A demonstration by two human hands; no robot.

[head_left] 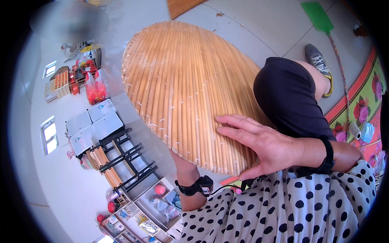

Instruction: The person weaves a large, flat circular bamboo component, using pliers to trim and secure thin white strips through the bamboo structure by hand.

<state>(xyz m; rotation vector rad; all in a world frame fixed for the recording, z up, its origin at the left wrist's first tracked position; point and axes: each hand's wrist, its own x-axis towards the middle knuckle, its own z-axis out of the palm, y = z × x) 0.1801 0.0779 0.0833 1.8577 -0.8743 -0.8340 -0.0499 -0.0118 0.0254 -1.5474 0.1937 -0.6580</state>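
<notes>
A large oval-looking mat (186,81) of tan plant stalks, laid side by side and stitched with short white threads, is tilted in front of my body. My right hand (263,146) rests on its near right part, fingers stretched over the stalks and thumb by the lower rim. My left forearm (186,174) comes up behind the mat's lower left edge. The mat covers my left hand, so its fingers are hidden. Both wrists wear black bands, and the left band carries a small device (206,186).
My bent knee (283,89) in dark trousers is against the mat's right side. A green fly swatter (318,16) lies beyond my shoe (318,60), near a floral cloth (364,105). To the left stand black metal frames (129,158), grey boxes (95,121) and shelves (137,218) of goods.
</notes>
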